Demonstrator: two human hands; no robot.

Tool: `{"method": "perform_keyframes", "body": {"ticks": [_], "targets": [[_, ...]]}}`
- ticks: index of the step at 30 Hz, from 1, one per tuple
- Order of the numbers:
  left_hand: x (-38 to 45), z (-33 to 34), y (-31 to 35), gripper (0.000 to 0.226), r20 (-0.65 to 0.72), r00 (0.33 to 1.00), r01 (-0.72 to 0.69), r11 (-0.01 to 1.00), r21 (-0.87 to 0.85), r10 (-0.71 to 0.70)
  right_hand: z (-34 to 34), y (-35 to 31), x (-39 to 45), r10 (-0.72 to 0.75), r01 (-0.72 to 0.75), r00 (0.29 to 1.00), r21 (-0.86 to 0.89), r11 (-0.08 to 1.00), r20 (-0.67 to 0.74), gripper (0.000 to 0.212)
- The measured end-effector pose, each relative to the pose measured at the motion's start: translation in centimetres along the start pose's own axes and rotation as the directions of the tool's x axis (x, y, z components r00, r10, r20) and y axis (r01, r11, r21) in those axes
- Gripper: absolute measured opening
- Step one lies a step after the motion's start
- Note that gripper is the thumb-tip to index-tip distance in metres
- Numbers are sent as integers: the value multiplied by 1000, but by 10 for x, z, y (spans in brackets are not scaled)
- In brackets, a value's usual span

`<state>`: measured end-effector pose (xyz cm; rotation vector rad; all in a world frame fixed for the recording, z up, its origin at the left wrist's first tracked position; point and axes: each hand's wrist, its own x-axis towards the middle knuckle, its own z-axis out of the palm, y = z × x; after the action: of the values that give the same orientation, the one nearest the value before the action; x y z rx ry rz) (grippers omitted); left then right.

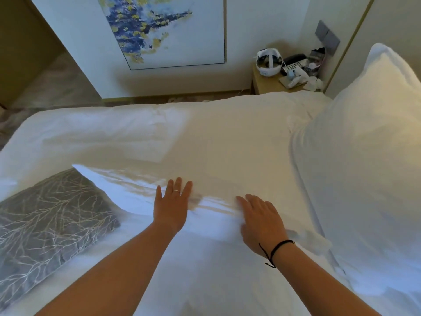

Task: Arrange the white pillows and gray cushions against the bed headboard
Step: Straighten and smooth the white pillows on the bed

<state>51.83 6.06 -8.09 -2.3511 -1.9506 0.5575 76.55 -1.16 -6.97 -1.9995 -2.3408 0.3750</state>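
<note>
A white pillow (211,165) lies flat across the middle of the bed. My left hand (172,206) presses on its near edge with the fingers spread and straight. My right hand (259,218) rests flat on the same edge a little to the right, fingers relaxed. A second white pillow (364,137) stands tilted at the right, leaning toward the wall side. A gray cushion (47,226) with a pale branch pattern lies flat at the lower left, partly under the flat pillow's corner.
The white duvet (79,128) covers the bed. Beyond it a wooden nightstand (264,84) holds a white headset, a telephone and small items. A framed painting (166,30) hangs on the far wall. Patterned floor shows at the far left.
</note>
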Motion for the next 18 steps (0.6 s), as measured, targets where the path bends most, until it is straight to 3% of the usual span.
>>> {"method": "perform_keyframes", "body": {"ticks": [9,13,16,18], "targets": [[-3,10,-15,82,-3,991,-132,991,-4,132,26,-29,35,44,-38,998,-169,985,36,84],[1,11,-20,99,28,974,-226,974,-5,226,30,-24,39,87,-71,994,-230,971,61,55],[11,9,-23,101,7,970,-242,970,-22,242,26,-20,49,139,-118,988,-270,956,62,28],[20,9,-23,100,-23,971,-240,970,-26,240,20,-21,56,173,-150,983,-281,948,61,21]]}}
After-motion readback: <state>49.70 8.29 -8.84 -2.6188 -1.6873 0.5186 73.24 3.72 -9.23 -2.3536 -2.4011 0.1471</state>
